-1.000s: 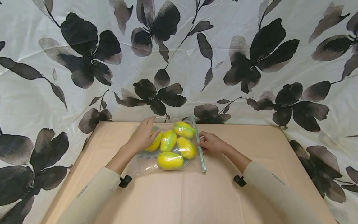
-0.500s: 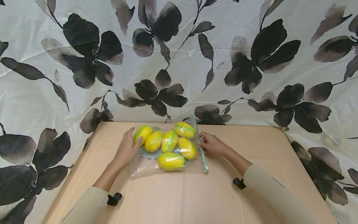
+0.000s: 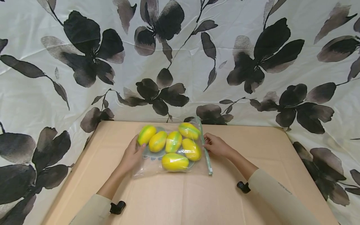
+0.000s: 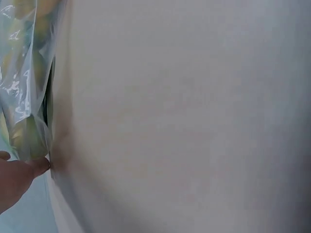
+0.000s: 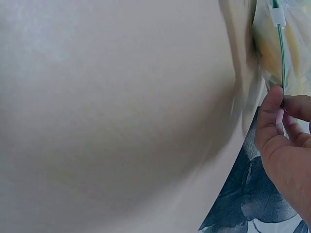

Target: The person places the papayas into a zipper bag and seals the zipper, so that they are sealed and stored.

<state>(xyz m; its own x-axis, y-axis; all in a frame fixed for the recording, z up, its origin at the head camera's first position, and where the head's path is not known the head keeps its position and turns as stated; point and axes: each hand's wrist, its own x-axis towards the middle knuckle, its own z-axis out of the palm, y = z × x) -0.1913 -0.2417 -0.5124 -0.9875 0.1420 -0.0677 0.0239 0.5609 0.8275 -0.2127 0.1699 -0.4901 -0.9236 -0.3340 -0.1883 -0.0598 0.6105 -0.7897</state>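
Note:
A clear zip bag (image 3: pixel 153 167) with a green-edged zipper strip (image 3: pixel 208 161) lies in front of me, filled with several yellow-green mangoes (image 3: pixel 175 162). My left hand (image 3: pixel 131 157) holds the bag at its left side, thumb in front by the leftmost mango (image 3: pixel 147 134); its other fingers are partly hidden. On the opposite side my right hand (image 3: pixel 217 145) pinches the zipper strip. The right wrist view shows thumb and fingers closed on that green strip, with a white slider (image 5: pixel 278 16) farther along it. In the left wrist view the thumb (image 4: pixel 41 166) touches the bag's end.
A light brown board (image 3: pixel 180 200) forms the work surface. Behind it hangs a white cloth (image 3: pixel 197 68) with dark flowers, which also shows along both sides. A grey-blue printed patch (image 3: pixel 156 153) shows through the bag.
My left hand has moved from over the mangoes to the bag's left side, uncovering the leftmost one. The bag has shifted slightly right. My right hand keeps its pinch on the strip.

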